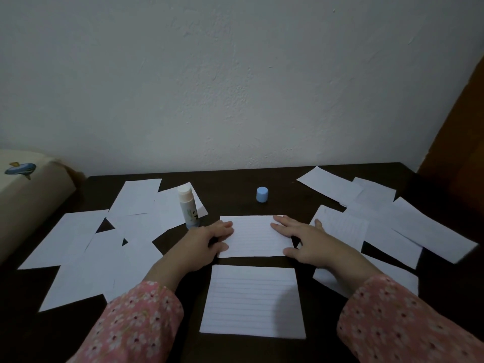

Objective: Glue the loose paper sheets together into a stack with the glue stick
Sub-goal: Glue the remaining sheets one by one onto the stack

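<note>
Flanking both hands (pixel 207 239): scattered sheets (pixel 78 242), uncapped glue stick (pixel 189 206).

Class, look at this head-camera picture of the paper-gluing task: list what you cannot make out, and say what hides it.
- Glue on the lined sheet both hands press: dim light, none visible.
- Sheets beneath it: hidden by the top one.
- Label on the glue stick: too small, dark.
- Left hand and right hand palms: face down.
- Sleeves: cut by the bottom edge.
</note>
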`<state>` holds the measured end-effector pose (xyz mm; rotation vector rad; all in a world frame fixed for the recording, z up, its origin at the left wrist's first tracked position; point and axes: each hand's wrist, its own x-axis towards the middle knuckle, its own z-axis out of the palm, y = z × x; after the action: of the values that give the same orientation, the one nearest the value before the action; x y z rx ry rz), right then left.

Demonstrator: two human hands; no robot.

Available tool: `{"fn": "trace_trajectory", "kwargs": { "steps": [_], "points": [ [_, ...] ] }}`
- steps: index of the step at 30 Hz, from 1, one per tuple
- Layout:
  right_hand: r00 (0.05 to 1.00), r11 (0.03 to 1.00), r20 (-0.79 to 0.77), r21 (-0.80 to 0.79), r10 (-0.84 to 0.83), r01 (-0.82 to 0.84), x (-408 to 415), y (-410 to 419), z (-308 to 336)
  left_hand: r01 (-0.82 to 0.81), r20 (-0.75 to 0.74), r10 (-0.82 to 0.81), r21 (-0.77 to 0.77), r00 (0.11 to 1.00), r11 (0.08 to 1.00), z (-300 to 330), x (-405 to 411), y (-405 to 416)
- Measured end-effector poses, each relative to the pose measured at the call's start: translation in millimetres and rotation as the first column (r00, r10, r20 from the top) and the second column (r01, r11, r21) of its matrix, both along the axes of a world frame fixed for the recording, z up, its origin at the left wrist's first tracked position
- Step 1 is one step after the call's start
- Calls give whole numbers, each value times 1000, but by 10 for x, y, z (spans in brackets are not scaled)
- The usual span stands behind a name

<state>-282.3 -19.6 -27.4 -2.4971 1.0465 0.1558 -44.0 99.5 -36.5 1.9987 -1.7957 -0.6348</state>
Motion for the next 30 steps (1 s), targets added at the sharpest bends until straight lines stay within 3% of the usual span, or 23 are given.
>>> {"fn": "trace_trajectory", "kwargs": {
  "steps": [2,5,7,9,12,18,22,25,28,30],
  "points": [
    [994,999,96,-7,-43,43,22,42,-9,-78,-51,69,-213,996,974,-14,-26,106],
    [958,972,267,-177,-105,156,103,115,-41,-396,-209,337,-444,918,804,44,-72,210],
    [947,924,276,-293,-163,245,174,132,-50,-597,-302,515,-442,802,670,58,-58,181],
    [957,908,154,-308,-248,285,226,111,-62,-720,-364,622,-342,694,604,35,-15,122],
    [953,918,-9,-272,-302,289,250,63,-88,-764,-420,648,-216,635,609,-3,10,46],
    [952,902,0,-320,-307,290,283,89,-72,-731,-375,637,-217,674,646,-8,47,-116],
    [941,905,26,-264,-337,332,302,79,-13,-686,-352,606,-175,714,706,26,32,-235],
    [907,894,142,-167,-396,416,329,77,28,-650,-335,575,-187,747,736,32,20,-323],
    [812,871,341,43,-474,490,351,95,69,-640,-335,563,-192,755,744,29,52,-389],
    [771,858,393,111,-502,502,352,124,113,-630,-336,553,-189,762,753,21,82,-390]
  ]
}}
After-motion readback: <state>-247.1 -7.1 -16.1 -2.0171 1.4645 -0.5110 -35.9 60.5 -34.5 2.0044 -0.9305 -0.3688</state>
